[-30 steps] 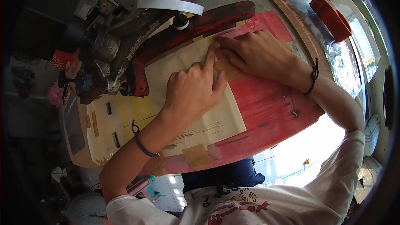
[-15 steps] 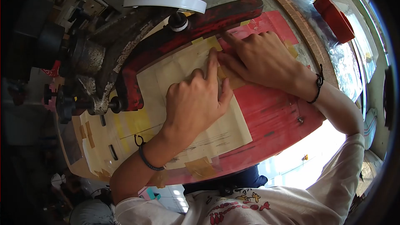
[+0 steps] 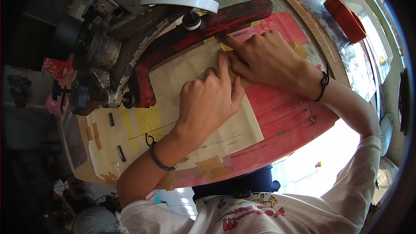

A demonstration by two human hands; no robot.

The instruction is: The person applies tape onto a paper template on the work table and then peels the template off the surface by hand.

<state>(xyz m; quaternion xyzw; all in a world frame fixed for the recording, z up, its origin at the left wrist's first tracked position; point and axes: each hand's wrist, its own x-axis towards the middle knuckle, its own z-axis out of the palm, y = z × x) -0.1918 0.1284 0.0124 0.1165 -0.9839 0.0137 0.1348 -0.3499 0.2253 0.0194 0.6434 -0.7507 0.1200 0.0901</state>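
Beige sheet (image 3: 171, 78) lies on near side of the red-black bar (image 3: 210, 25), beneath left hand (image 3: 206, 99), index extended, thumb spread off it. Right hand (image 3: 271, 60), index and thumb apart, sits nearer the bar. Left hand hides sheet's middle; cannot tell whether right fingertips touch sheet.

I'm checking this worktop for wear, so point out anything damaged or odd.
The red surface has dark scuffs, and the cream sheet carries dark streaks near its lower edge; both look marked rather than clean. Brown tape forms an uneven patch there. No spill is visible.
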